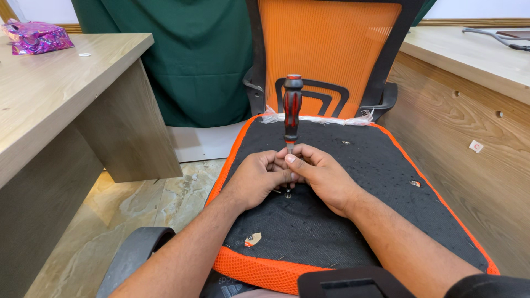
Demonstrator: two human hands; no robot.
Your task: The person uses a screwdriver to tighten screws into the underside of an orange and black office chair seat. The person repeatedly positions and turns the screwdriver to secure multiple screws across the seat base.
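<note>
A screwdriver (292, 107) with a red and black handle stands upright on the black underside of an orange office chair seat (353, 182). My left hand (258, 177) and my right hand (322, 175) meet around its metal shaft just below the handle, fingers pinched on it from both sides. The tip rests at a small screw or hole (287, 193) between my hands; the shaft itself is mostly hidden by my fingers.
The orange mesh chair back (326, 49) rises behind the seat. A wooden desk (61, 105) stands at the left with a shiny pink packet (36, 36) on it. A wooden panel (469, 138) lines the right. A black armrest (135, 254) lies at lower left above the stone floor.
</note>
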